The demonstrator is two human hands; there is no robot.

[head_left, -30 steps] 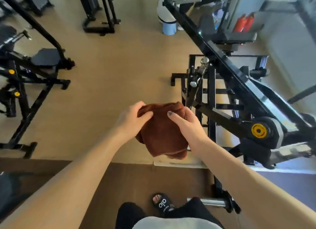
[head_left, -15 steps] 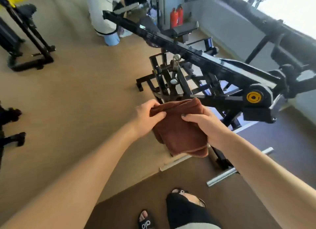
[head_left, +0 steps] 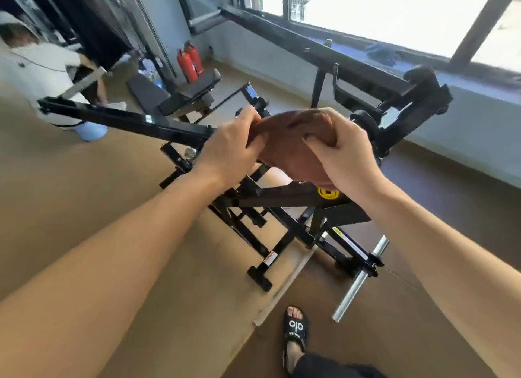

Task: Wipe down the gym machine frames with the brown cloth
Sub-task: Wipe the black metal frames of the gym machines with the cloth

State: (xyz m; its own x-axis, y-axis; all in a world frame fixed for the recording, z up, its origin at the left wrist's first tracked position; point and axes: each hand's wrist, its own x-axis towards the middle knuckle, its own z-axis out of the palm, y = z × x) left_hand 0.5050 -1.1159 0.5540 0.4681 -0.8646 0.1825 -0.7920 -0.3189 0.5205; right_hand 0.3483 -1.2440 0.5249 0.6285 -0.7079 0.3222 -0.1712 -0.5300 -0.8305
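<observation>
So right now this looks like the getting-ready bit, not actual wiping yet. The brown cloth (head_left: 293,143) is bunched up between both hands, held up in the air in front of the black machine frame (head_left: 135,122), and as far as I can tell it isn't touching any metal. The left hand (head_left: 228,149) has its fingers curled over the cloth's left edge, thumb tucked underneath, and the right hand (head_left: 346,154) is clenched around the right side with fingertips digging into the fabric. My guess is they're folding or re-bunching it into a pad.

Next move, I reckon, is bringing that pad down onto the long sloping bar just behind the left hand and dragging it along. It calls for one hand to take over the cloth and press flat, since the bar is narrow.

Texture-wise, the cloth looks soft and fuzzy, like microfibre or terry, thick enough to hold its folds. The frame is glossy black square tubing, hard-edged, with bolts and brackets at the joints where a cloth might snag. There's a yellow round cap (head_left: 328,193) at a pivot just below the cloth, and a shiny chrome peg (head_left: 352,290) sticking out low down. The floor (head_left: 84,197) is smooth tan.
</observation>
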